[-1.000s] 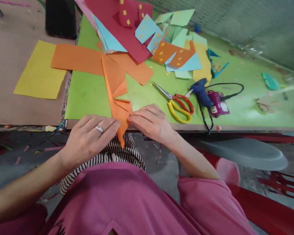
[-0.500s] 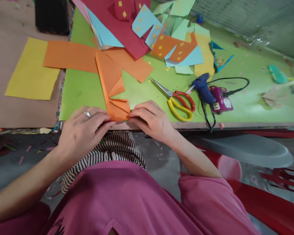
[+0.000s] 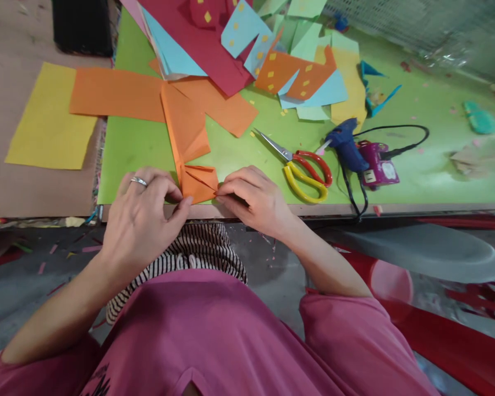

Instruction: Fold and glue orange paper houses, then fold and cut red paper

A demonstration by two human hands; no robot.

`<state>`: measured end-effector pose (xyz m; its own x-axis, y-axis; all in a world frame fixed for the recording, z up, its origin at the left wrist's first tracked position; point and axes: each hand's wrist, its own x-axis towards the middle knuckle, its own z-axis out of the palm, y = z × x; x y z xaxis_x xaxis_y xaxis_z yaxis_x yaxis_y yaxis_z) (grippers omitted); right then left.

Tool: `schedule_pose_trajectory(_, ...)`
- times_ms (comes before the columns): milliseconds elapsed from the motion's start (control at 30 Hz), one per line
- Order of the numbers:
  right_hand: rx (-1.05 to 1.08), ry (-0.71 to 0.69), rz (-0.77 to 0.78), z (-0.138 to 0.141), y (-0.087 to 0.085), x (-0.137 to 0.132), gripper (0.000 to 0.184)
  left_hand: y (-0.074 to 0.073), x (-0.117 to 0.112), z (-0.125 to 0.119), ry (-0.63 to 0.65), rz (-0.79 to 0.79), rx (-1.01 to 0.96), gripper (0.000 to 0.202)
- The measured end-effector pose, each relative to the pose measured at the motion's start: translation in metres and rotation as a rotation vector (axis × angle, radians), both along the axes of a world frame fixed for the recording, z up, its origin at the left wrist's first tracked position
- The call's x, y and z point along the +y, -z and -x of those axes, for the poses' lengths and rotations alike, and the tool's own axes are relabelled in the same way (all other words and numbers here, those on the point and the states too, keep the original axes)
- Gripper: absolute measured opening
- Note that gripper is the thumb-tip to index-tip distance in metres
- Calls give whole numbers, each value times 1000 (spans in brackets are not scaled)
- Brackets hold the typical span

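Observation:
A folded, cut piece of orange paper lies on the green table top, its near end at the front edge. At that end's left corner is my left hand, a ring on one finger, with thumb and fingers around the paper's edge. My right hand pinches the near right corner between thumb and fingertips. Slits and a narrow fold show in the paper between the hands. Another orange strip extends left from its far end, and a further orange piece lies to its right.
Scissors with red and yellow handles lie right of my hands, beside a blue glue gun and a purple box with a cord. Yellow paper is at left. Coloured paper cut-outs pile up at the back. A grey stool stands below right.
My left hand has lifted its fingers and opened the gap between thumb and index finger at the paper's left corner. My right hand stays at the right corner. The view has shifted slightly.

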<state>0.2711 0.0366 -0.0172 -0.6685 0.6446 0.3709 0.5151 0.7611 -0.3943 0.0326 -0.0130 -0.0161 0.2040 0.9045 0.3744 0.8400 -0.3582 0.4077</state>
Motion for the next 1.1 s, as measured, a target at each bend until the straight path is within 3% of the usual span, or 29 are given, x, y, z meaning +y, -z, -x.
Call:
schedule_pose_trajectory(100, -4, -2, 21, 0, 0, 1, 13, 0, -1, -1, -36, -17, 0, 12)
schedule_pose_trajectory(267, 4, -11, 28, -1, 0, 1, 13, -3, -2, 0, -4, 28, 32, 34)
schedule_pose_trajectory(1100, 36, 4, 13, -1, -3, 0, 16, 7, -4, 9, 11, -105, 167, 37)
